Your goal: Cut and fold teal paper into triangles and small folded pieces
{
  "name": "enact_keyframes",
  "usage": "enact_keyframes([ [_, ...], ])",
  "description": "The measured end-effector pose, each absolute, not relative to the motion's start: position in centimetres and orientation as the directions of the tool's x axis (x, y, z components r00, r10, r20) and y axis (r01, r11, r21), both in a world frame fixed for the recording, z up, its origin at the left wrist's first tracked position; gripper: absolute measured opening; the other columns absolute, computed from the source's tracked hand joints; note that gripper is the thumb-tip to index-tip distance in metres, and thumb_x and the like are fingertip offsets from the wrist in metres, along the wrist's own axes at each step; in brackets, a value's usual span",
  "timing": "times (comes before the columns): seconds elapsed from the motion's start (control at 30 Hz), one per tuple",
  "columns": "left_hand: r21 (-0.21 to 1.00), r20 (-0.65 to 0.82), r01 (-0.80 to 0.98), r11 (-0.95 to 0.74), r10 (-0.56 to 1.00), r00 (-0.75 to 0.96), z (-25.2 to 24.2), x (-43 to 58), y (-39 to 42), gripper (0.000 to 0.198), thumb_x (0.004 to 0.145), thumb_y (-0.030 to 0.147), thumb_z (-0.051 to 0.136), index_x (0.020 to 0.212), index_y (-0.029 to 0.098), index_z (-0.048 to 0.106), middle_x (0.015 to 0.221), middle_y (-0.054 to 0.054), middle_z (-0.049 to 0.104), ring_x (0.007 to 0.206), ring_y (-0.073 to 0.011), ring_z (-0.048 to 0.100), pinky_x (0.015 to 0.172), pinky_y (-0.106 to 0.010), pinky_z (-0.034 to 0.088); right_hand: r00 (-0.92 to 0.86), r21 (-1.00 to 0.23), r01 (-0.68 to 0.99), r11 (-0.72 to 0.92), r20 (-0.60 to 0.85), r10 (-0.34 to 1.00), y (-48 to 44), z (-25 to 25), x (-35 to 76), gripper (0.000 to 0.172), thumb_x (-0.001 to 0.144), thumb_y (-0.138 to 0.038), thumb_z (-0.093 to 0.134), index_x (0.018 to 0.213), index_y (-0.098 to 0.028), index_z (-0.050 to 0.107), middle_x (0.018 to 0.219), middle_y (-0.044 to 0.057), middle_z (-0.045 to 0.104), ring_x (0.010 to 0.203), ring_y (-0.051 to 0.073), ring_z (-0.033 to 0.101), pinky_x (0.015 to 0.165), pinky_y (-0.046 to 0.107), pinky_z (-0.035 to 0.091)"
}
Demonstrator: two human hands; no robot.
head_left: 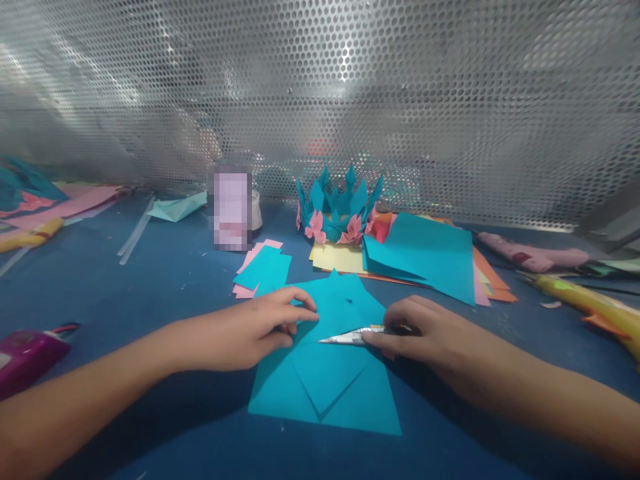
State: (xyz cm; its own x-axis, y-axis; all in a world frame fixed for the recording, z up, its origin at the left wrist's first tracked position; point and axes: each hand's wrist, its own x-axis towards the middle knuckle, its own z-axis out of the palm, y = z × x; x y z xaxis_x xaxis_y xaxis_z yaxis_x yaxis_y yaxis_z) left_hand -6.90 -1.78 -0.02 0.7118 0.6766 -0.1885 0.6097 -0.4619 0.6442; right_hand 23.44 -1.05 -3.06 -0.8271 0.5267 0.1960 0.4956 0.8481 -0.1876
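Observation:
My right hand (413,327) is closed around a pair of scissors (345,337), whose pale pointed blades aim left across a folded teal sheet of paper (327,303). The handles are mostly hidden by the fingers. On the left edge of that sheet rests my left hand (280,323), its fingers loosely bent and apart from the thumb. Beneath the blade tips, the lower part of the teal paper shows a downward-pointing triangular flap over a wider flat part. A small dark mark shows on the upper part.
Behind the hands stands a teal paper crown (340,207) with pink flowers. Beside it lies a stack of coloured paper (430,253). Smaller teal and pink pieces (265,267) lie left. Yellow (585,297) and pink (535,255) glue guns are right. A perforated metal panel (320,80) closes the back.

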Motion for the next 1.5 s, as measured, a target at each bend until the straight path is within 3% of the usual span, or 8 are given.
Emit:
enact_keyframes([
  [0.1, 0.672, -0.191, 0.592, -0.445, 0.669, 0.718, -0.1, -7.0, -1.6, 0.047, 0.086, 0.007, 0.04, 0.126, 0.029, 0.049, 0.132, -0.005, 0.041, 0.09, -0.0125, 0.054, 0.078, -0.025, 0.047, -0.859, -0.19, 0.481, 0.856, 0.095, 0.504, -1.0, -3.1, 23.4, 0.059, 0.088, -0.005, 0.04, 0.137, -0.036, 0.038, 0.099, 0.008, 0.053, 0.084, 0.018, 0.051, 0.072, 0.03, 0.043],
  [0.2, 0.673, -0.185, 0.59, -0.445, 0.671, 0.718, -0.2, -7.0, -1.5, 0.047, 0.085, 0.006, 0.04, 0.125, 0.028, 0.049, 0.132, -0.006, 0.041, 0.089, -0.0127, 0.054, 0.078, -0.026, 0.048, -0.867, -0.196, 0.463, 0.864, 0.099, 0.488, -0.8, -3.1, 23.3, 0.061, 0.088, -0.004, 0.039, 0.139, -0.038, 0.035, 0.101, 0.008, 0.053, 0.085, 0.018, 0.051, 0.072, 0.03, 0.043],
  [0.7, 0.639, -0.156, 0.576, -0.509, 0.648, 0.745, -0.2, -7.0, -1.6, 0.046, 0.089, 0.01, 0.034, 0.129, 0.031, 0.047, 0.136, -0.005, 0.04, 0.096, -0.0154, 0.054, 0.079, -0.027, 0.046, -0.86, -0.238, 0.467, 0.851, 0.103, 0.501, -1.1, -3.0, 22.8, 0.057, 0.088, -0.005, 0.037, 0.135, -0.036, 0.041, 0.1, 0.008, 0.053, 0.085, 0.018, 0.051, 0.072, 0.029, 0.043],
  [0.93, 0.543, -0.206, 0.647, -0.535, 0.662, 0.721, 0.5, -6.6, -1.7, 0.048, 0.088, 0.011, 0.036, 0.13, 0.031, 0.046, 0.139, -0.004, 0.038, 0.098, -0.018, 0.054, 0.074, -0.026, 0.045, -0.881, -0.226, 0.45, 0.864, 0.046, 0.471, -0.9, -2.9, 22.3, 0.056, 0.089, -0.008, 0.04, 0.138, -0.036, 0.037, 0.1, 0.008, 0.051, 0.085, 0.019, 0.048, 0.071, 0.03, 0.042],
  [1.33, 0.593, -0.159, 0.602, -0.535, 0.655, 0.739, 0.0, -6.9, -1.5, 0.043, 0.088, 0.012, 0.036, 0.124, 0.03, 0.051, 0.135, -0.004, 0.041, 0.095, -0.0164, 0.054, 0.073, -0.025, 0.045, -0.874, -0.243, 0.442, 0.864, 0.099, 0.475, -0.9, -2.8, 21.8, 0.049, 0.092, -0.011, 0.036, 0.134, -0.034, 0.044, 0.098, 0.008, 0.053, 0.083, 0.019, 0.049, 0.07, 0.029, 0.041],
  [1.5, 0.586, -0.17, 0.61, -0.534, 0.654, 0.737, 0.1, -6.9, -1.5, 0.042, 0.088, 0.011, 0.035, 0.123, 0.029, 0.051, 0.134, -0.004, 0.042, 0.093, -0.016, 0.054, 0.072, -0.025, 0.045, -0.887, -0.263, 0.426, 0.866, 0.067, 0.457, -1.0, -3.0, 21.8, 0.053, 0.091, -0.01, 0.037, 0.137, -0.036, 0.038, 0.098, 0.007, 0.051, 0.084, 0.019, 0.048, 0.071, 0.03, 0.041],
])
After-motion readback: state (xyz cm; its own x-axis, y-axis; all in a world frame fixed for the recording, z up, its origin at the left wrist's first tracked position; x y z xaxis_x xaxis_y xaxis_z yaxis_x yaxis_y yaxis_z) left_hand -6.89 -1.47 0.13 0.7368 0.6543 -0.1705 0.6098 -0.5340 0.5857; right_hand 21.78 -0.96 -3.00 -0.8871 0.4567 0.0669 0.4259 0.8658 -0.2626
